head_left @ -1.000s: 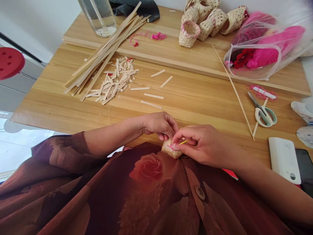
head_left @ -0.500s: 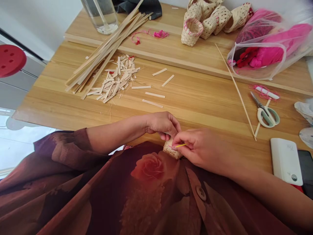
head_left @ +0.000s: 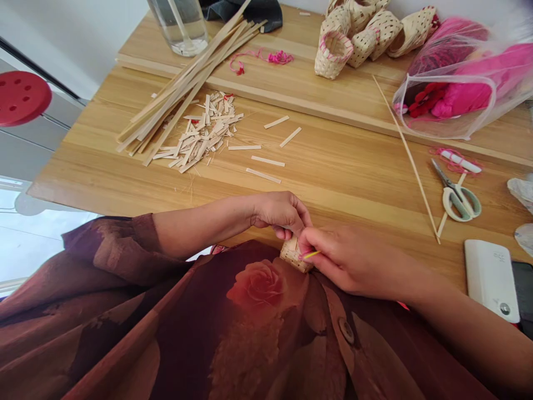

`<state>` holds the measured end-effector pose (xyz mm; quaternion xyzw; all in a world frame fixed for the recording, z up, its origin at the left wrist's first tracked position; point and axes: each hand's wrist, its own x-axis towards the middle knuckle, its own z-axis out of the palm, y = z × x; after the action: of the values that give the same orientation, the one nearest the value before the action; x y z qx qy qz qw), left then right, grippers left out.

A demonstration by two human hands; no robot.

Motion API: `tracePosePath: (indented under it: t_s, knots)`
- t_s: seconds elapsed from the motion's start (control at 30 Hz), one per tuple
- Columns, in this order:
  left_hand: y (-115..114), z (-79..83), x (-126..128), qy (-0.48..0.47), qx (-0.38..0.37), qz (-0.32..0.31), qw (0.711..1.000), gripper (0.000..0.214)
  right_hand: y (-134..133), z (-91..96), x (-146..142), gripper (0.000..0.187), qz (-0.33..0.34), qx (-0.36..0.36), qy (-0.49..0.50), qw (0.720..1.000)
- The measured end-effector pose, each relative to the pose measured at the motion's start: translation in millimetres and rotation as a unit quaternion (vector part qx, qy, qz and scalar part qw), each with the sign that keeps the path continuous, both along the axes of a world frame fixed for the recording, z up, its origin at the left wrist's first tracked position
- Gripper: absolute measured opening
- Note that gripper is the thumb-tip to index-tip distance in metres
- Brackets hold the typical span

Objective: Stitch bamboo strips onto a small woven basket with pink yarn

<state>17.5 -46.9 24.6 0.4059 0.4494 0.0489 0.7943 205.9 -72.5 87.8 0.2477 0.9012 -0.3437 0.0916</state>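
A small woven basket (head_left: 293,259) of pale strips is held against my shirt front at the table's near edge. My left hand (head_left: 283,214) has its fingers curled and closed on the basket's far side. On the basket's right, my right hand (head_left: 343,256) pinches what looks like a thin yellow needle (head_left: 311,255), whose end sticks out beside the weave. A trace of pink shows on the weave by the right fingertips. My fingers hide much of the basket's upper and right sides.
Long wooden strips (head_left: 189,89) and a pile of short offcuts (head_left: 208,133) lie at left. Behind stand woven baskets (head_left: 333,53), a jar of water (head_left: 183,30) and a mesh bag (head_left: 449,105) of pink stuff. Scissors (head_left: 460,197) and a white power bank (head_left: 491,278) lie at right.
The whole view has shifted slightly to the right. My right fingers have curled closer over the basket, and less of the weave and the yellow needle shows. My left hand keeps its grip.
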Motion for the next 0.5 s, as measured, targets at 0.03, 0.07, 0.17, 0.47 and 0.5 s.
tracePosePath:
  t_s: [0.03, 0.07, 0.17, 0.47, 0.5]
  knots:
    - [-0.3, -0.1, -1.0, -0.008, 0.000, 0.001, 1.000, 0.010, 4.6, -0.8, 6.2, 0.014, 0.008, -0.041, 0.028, 0.999]
    - [-0.5, 0.0, -1.8, -0.015, 0.003, 0.001, 1.000, 0.009, 8.8, -1.6, 11.7, 0.014, 0.002, -0.075, 0.051, 0.996]
    - [-1.5, 1.2, -2.8, -0.035, 0.022, -0.005, 0.999, 0.010, 17.5, -3.5, 21.5, 0.018, -0.107, -0.129, 0.123, 0.978]
    - [-11.8, 1.4, -12.6, -0.065, 0.033, 0.005, 0.997, 0.015, 55.2, 3.0, 50.6, 0.022, -0.344, -0.011, 0.185, 0.920]
    - [-12.7, 1.4, -13.7, -0.068, 0.036, 0.004, 0.997, 0.015, 66.4, 5.1, 57.3, 0.018, -0.378, -0.038, 0.220, 0.898]
